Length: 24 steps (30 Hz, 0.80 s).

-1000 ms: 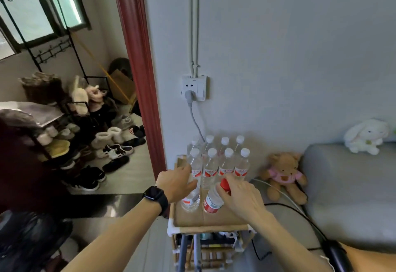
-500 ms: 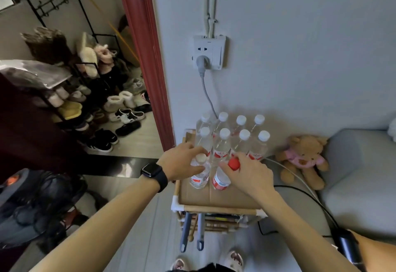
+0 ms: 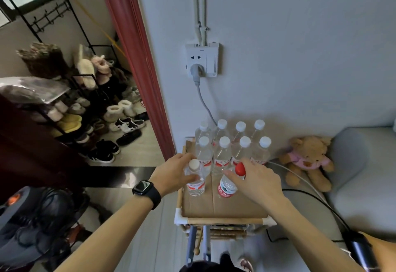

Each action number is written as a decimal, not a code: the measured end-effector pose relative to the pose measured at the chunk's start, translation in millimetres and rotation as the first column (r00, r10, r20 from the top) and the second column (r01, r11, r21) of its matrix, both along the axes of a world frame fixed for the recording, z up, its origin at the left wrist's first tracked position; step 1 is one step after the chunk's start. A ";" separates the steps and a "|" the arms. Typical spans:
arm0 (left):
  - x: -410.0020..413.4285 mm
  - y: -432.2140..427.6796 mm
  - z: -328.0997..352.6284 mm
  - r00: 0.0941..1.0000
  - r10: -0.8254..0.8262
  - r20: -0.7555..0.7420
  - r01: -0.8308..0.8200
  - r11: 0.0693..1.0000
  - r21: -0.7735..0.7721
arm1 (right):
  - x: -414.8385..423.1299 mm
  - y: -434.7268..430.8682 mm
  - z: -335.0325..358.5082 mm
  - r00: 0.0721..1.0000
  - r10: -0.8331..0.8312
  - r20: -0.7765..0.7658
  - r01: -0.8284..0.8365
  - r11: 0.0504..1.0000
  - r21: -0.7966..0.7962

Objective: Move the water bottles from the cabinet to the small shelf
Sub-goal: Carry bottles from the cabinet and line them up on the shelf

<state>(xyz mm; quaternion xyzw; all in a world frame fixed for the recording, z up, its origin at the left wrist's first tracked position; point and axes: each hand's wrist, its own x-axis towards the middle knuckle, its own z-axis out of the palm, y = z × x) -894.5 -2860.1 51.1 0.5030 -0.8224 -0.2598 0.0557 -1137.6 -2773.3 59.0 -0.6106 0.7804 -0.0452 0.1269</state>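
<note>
The person's left hand (image 3: 173, 173) grips a clear plastic water bottle with a white cap (image 3: 195, 184), fingers wrapped round its shoulder. The right hand (image 3: 257, 181) holds a second clear bottle with a red cap and red label (image 3: 227, 187), fingers curled over its neck. Both bottles are over the brown cardboard sheet (image 3: 225, 206) that covers the top of the small bamboo-framed shelf (image 3: 225, 221). They sit just in front of eight white-capped bottles (image 3: 224, 151) standing in two rows against the wall. A second ago both held bottles leaned on their way down. The white-capped one now stands upright with its base apparently on the cardboard, while the red-capped one still tilts toward the right hand. The left bottle therefore looks ready to be let go and the right one needs straightening first. No cabinet can be made out, so how many bottles remain is unclear.
</note>
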 end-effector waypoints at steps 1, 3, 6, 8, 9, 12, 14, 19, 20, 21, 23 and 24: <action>1.5 -0.1 -1.2 1.000 0.002 -0.011 -0.002 1.000 0.004 | 0.6 -0.5 -0.9 1.000 0.019 -0.015 -0.019 1.000 -0.021; 3.1 -1.6 -1.3 0.999 -0.004 -0.054 0.006 1.000 0.025 | 2.5 -1.1 -2.4 0.996 0.088 -0.011 -0.088 0.994 -0.063; 0.5 -4.8 1.5 0.993 -0.002 -0.114 0.012 0.996 0.084 | 4.0 -5.7 1.4 0.984 0.178 -0.010 -0.178 0.980 -0.092; -5.1 -5.6 3.6 0.991 0.013 -0.133 -0.001 0.996 0.085 | 6.5 -10.5 4.8 0.979 0.204 -0.022 -0.206 0.974 -0.092; -8.3 -5.9 3.7 0.990 0.014 -0.141 -0.003 0.997 0.077 | 8.1 -13.6 6.4 0.977 0.213 -0.020 -0.214 0.973 -0.086; -18.9 -6.3 4.7 0.990 -0.010 -0.143 0.018 0.998 0.053 | 11.4 -21.5 7.7 0.972 0.235 -0.010 -0.235 0.969 -0.075; -23.7 -7.0 3.9 0.989 -0.005 -0.150 0.013 0.999 0.051 | 13.0 -24.5 6.1 0.972 0.234 0.008 -0.232 0.970 -0.070; -25.4 -5.0 -2.1 0.990 0.013 -0.144 -0.006 0.999 0.053 | 15.7 -20.5 3.0 0.975 0.180 0.133 -0.173 0.983 -0.064; -24.5 -3.0 -4.7 0.988 0.029 -0.150 -0.020 0.998 0.063 | 14.2 -20.2 1.6 0.975 0.151 0.160 -0.147 0.988 -0.038; -23.4 0.0 -8.2 0.984 0.054 -0.168 -0.040 0.996 0.084 | 11.7 -19.5 -1.3 0.977 0.125 0.175 -0.124 0.992 -0.013; -21.6 8.7 -15.0 0.970 0.122 -0.208 -0.094 0.985 0.143 | 8.5 -15.7 -0.7 0.973 0.096 0.211 -0.103 0.994 0.023; -20.8 12.4 -20.0 0.963 0.159 -0.216 -0.123 0.977 0.173 | 8.4 -13.8 -0.9 0.962 0.084 0.261 -0.098 0.994 0.043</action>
